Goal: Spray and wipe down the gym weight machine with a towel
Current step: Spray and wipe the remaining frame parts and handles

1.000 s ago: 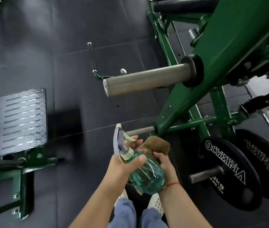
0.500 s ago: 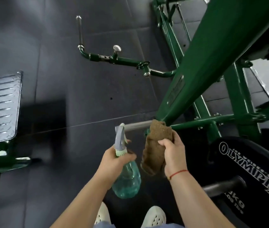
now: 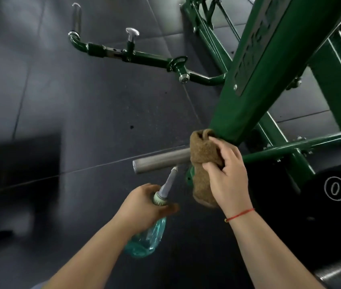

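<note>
Head view is showing a person's right hand (image 3: 228, 176) clutching a brown towel (image 3: 204, 155), the fingers curling over the cloth and pressing it against the lower end of the slanted green beam (image 3: 269, 69) of the weight machine. A steel peg (image 3: 159, 161) is sticking out to the left there. The towel is covering the peg's inner end and hanging down below it. The left hand (image 3: 144, 205) is gripping a teal spray bottle (image 3: 146, 240) round its neck. The grey spray head (image 3: 168, 182) is pointing up at the underside of the peg, just beside the towel, though whether its tip is touching the steel cannot be told. The bottle's body is hanging below the hand. A red string (image 3: 240, 214) is circling the right wrist. A black weight plate (image 3: 332, 195) with white lettering is sitting at the right, below the green frame. Farther up, a green arm (image 3: 150, 60) with a chrome knob (image 3: 132, 32) is reaching left over the dark floor (image 3: 81, 111).
</note>
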Tool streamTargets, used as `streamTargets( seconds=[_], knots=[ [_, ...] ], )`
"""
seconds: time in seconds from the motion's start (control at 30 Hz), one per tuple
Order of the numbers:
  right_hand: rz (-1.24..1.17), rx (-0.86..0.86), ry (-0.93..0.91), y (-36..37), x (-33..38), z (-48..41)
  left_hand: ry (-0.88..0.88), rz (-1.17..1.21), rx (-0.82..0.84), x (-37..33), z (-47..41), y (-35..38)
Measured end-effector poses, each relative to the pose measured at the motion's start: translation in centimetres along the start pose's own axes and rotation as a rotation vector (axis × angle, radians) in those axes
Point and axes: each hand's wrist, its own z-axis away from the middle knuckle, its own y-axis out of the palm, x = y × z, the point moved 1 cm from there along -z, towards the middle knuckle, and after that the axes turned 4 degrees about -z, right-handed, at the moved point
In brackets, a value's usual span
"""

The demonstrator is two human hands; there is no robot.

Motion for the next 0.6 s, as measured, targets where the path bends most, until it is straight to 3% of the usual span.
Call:
streamTargets(
  seconds=[0.27,0.43,0.6],
  knots=[
    [0.358,-0.095,-0.252,2.0,-2.3,-1.7,0.079,-0.033,-0.056,1.8,-1.8,-0.5],
    [0.751,0.046,-0.284,6.3,-4.4,-1.7,0.041,0.221,-0.217,1.3,-1.6,-3.9],
    [0.821,0.076,-0.356,11.1,-3.5,-0.3,-0.007,0.303,-0.375,2.9,-1.2,-6.4]
  ],
)
